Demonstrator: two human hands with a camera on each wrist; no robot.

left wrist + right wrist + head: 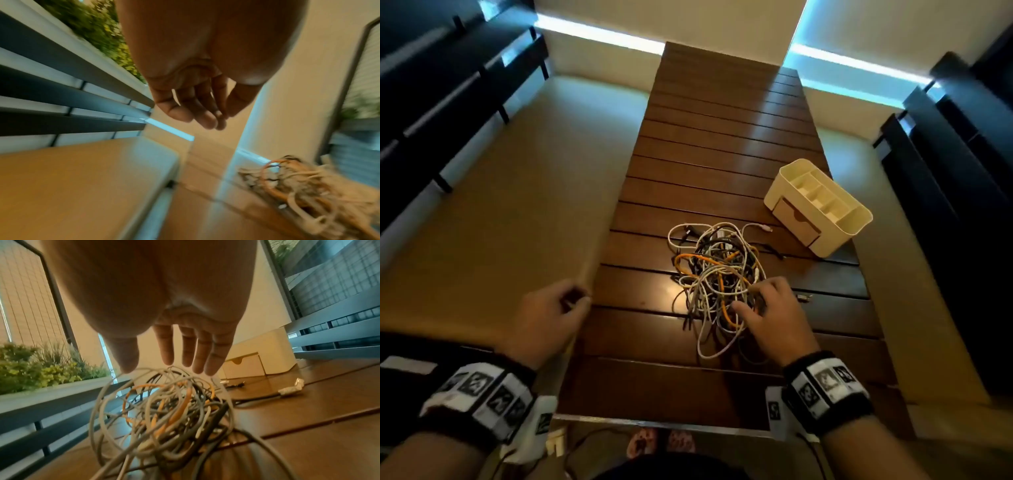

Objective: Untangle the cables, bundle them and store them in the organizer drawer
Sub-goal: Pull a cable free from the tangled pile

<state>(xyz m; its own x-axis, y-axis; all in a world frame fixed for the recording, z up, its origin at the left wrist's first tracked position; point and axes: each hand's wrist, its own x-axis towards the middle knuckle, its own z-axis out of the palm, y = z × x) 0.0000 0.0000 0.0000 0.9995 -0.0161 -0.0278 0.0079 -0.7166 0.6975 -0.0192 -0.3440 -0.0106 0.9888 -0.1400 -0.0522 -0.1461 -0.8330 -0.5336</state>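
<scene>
A tangle of white, grey, black and orange cables [717, 274] lies in the middle of the slatted wooden table [709, 144]. My right hand [763, 308] hovers over the near right side of the cable pile [164, 410], fingers [166, 347] straight and spread, thumb just at a white loop, holding nothing. My left hand [558, 311] floats at the table's left edge, away from the cables [304, 191]; its fingers [191, 107] hang loosely curled and hold nothing. The cream organizer [822, 202] with its shut drawer [242, 366] stands at the right, beyond the pile.
A small plug end with clear wrap [292, 387] lies on the table right of the pile. Dark slatted benches [441, 102] flank both sides, and a planter with green plants [41, 368] sits on the left. The table's near edge [661, 423] is close to my body.
</scene>
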